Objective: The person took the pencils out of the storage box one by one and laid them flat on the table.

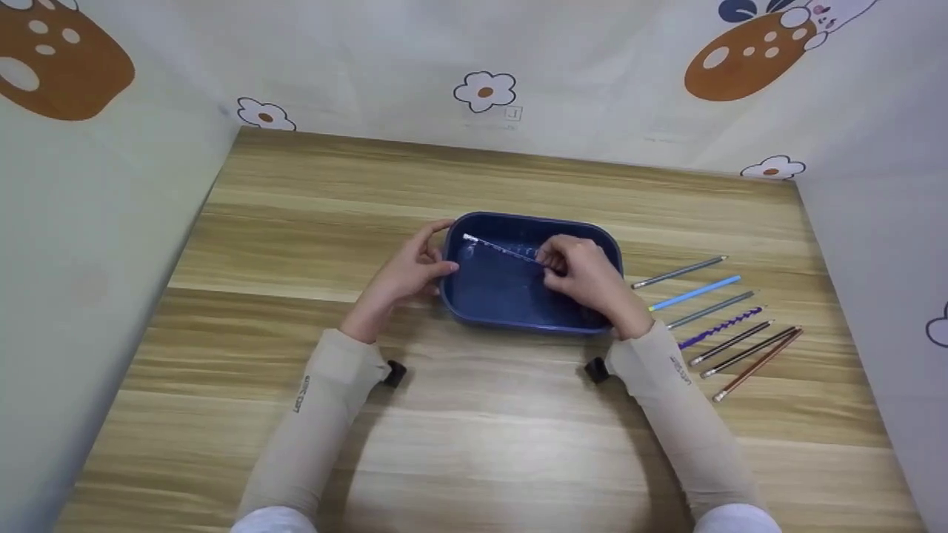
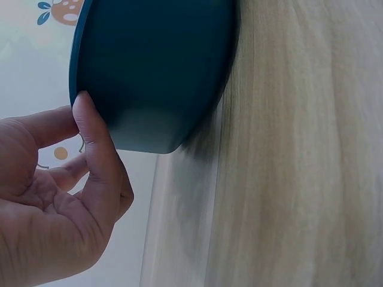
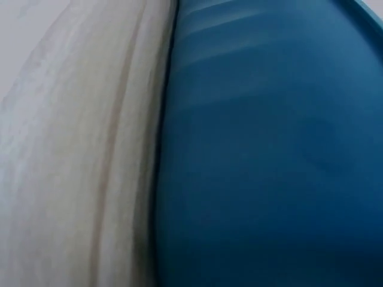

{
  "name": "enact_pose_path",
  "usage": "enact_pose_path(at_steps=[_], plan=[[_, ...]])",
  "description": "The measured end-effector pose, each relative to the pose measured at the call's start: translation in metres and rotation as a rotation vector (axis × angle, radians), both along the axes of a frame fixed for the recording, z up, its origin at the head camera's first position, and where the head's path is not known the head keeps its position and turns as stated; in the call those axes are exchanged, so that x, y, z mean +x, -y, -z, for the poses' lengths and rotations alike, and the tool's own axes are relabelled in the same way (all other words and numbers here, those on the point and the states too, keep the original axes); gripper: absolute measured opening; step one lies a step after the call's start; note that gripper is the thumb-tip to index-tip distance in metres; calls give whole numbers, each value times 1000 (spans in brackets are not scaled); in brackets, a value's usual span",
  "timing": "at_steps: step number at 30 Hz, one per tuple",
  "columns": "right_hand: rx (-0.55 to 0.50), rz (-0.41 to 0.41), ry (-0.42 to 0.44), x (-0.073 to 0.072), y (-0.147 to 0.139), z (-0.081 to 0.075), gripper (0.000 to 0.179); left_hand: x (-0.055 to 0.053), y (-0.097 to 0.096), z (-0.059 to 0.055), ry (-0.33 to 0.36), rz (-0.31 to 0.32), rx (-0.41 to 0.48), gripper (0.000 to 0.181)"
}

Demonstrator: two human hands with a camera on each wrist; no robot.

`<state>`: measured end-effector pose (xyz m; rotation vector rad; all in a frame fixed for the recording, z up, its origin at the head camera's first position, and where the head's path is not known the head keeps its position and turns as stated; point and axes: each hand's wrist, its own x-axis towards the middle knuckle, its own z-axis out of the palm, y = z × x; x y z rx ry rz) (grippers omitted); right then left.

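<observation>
A dark blue rectangular plastic basin [image 1: 496, 318] with rounded corners stands on the table. My left hand [image 1: 407, 270] grips its left rim; in the left wrist view the thumb [image 2: 93, 128] lies against the rim. Inside the basin, my right hand [image 1: 585, 274] pinches one end of a thin patterned pencil [image 1: 503, 250]. The pencil's pale end points to the basin's far left corner, and its other end is hidden by the fingers. The right wrist view shows only the basin's outer wall [image 3: 257, 149] and tabletop, with the hand out of sight.
Right of the basin lie several pencils, among them a bright blue one [image 1: 696, 293], a twisted purple one [image 1: 722, 327] and a reddish-brown one [image 1: 757, 364]. The wooden table [image 1: 474, 444] meets a patterned white wall covering [image 1: 370, 74] at the back and sides.
</observation>
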<state>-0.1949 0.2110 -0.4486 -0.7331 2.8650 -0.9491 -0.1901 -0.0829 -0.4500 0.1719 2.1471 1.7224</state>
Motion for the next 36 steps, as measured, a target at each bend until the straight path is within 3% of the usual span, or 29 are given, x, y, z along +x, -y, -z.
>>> enact_pose_path(at_steps=[9,17,22,30,36], plan=[[-63,-8,-32,6,-2,-18,15,0,0,-1,-3,-6,18,68],[-141,-21,-9,16,-5,-40,18,0,0,-1,3,1,13,69],[-167,-13,-64,21,-9,-51,17,2,0,-4,11,2,-8,69],[-117,57,-96,25,-31,-66,17,2,1,-3,13,-2,-3,68],[-78,104,-138,23,-56,-68,14,1,1,-1,4,8,-5,68]])
